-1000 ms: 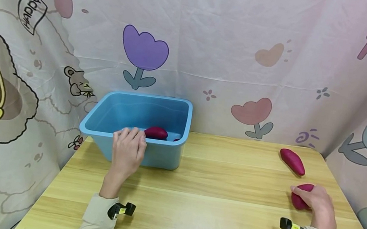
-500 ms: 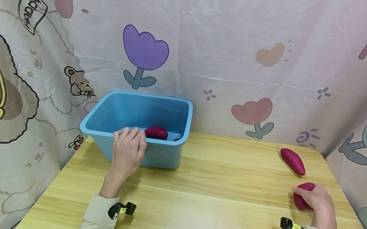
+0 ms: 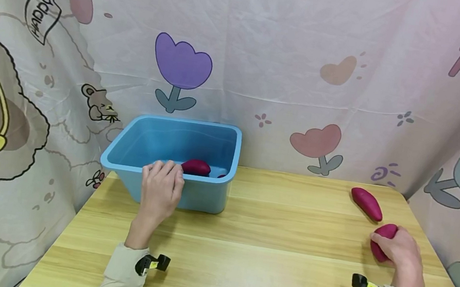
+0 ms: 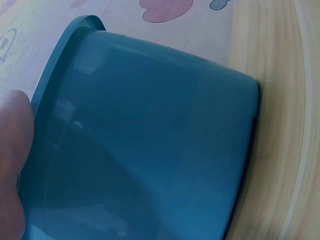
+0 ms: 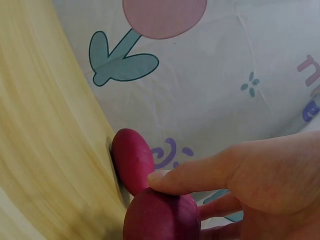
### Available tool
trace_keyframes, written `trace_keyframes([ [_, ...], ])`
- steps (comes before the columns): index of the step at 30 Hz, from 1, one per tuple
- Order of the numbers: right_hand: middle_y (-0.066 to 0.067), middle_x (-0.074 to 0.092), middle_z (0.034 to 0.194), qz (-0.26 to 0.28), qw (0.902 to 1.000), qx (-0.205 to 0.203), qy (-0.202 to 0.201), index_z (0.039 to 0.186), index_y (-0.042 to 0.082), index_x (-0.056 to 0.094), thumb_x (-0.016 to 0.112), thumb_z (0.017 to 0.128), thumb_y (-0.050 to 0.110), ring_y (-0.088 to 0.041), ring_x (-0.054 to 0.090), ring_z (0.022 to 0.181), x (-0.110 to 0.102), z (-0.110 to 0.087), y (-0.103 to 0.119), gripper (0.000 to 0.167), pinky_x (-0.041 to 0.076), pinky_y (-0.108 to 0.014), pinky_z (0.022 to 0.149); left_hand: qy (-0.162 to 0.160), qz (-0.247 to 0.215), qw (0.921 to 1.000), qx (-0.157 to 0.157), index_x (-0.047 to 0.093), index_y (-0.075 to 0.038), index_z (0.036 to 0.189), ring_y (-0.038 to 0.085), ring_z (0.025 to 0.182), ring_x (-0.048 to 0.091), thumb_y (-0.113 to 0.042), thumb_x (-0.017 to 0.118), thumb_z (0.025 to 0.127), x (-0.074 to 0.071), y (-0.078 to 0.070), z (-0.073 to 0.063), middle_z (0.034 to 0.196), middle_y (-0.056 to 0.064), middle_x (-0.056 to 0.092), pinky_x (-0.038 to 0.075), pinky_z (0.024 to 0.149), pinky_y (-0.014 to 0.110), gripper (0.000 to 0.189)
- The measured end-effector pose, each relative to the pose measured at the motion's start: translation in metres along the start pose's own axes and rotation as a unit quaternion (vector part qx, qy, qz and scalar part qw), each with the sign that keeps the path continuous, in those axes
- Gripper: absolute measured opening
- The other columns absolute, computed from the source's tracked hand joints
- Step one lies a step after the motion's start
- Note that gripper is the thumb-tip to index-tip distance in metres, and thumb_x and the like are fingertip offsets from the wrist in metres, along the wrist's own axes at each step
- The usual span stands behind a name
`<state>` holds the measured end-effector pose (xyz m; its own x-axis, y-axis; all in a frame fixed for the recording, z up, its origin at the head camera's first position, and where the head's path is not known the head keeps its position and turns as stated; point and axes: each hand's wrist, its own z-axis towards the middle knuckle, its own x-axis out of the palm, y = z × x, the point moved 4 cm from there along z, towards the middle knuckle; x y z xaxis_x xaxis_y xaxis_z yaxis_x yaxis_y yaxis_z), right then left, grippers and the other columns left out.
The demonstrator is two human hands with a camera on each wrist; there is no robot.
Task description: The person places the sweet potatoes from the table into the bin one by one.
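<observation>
At the table's right, my right hand (image 3: pixel 401 251) pinches a purple sweet potato (image 3: pixel 382 242) between thumb and fingers. The right wrist view shows the thumb on top of this sweet potato (image 5: pixel 162 217), with fingers on its far side. A second sweet potato (image 3: pixel 366 204) lies on the table just behind it. My left hand (image 3: pixel 160 187) grips the front rim of a blue plastic bin (image 3: pixel 205 194), its fingers hooked over the edge. Inside the bin lies another sweet potato (image 3: pixel 196 167), and a small bit of one more shows beside it; the front wall hides the rest.
The bin stands at the back left of the wooden table (image 3: pixel 265 266). A printed cloth (image 3: pixel 268 60) hangs behind the table and along both sides. Small black cameras sit on both wrists.
My right hand has lifted the sweet potato slightly and shifted it a little to the right and back, tilting it more upright. The left hand and the bin have stayed in place.
</observation>
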<state>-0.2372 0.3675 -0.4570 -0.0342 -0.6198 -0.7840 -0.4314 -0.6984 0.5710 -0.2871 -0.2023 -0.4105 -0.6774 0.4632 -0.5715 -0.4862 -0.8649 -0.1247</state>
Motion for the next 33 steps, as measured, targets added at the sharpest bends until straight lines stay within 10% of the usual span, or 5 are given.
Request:
trace_keyframes([
  [11, -0.044, 0.035, 0.132, 0.012, 0.9987, -0.008, -0.048, 0.153, -0.017, 0.01, 0.066, 0.095, 0.026, -0.058, 0.039, 0.112, -0.004, -0.004, 0.01, 0.091, 0.047, -0.065, 0.088, 0.007, 0.001, 1.0, -0.002, 0.052, -0.007, 0.081, 0.037, 0.079, 0.05, -0.024, 0.032, 0.107, 0.0, 0.0, -0.001, 0.079, 0.01, 0.054, 0.035, 0.081, 0.056, 0.037],
  [33, -0.046, 0.043, 0.133, 0.005, 0.9824, -0.108, -0.152, 0.155, -0.011, 0.021, 0.067, 0.093, 0.014, -0.059, 0.046, 0.109, 0.003, -0.01, 0.047, 0.082, 0.041, -0.069, 0.087, 0.011, 0.001, 0.9999, -0.007, 0.053, -0.008, 0.082, 0.035, 0.08, 0.05, -0.027, 0.031, 0.108, -0.001, 0.001, -0.001, 0.08, 0.009, 0.055, 0.035, 0.081, 0.055, 0.039],
])
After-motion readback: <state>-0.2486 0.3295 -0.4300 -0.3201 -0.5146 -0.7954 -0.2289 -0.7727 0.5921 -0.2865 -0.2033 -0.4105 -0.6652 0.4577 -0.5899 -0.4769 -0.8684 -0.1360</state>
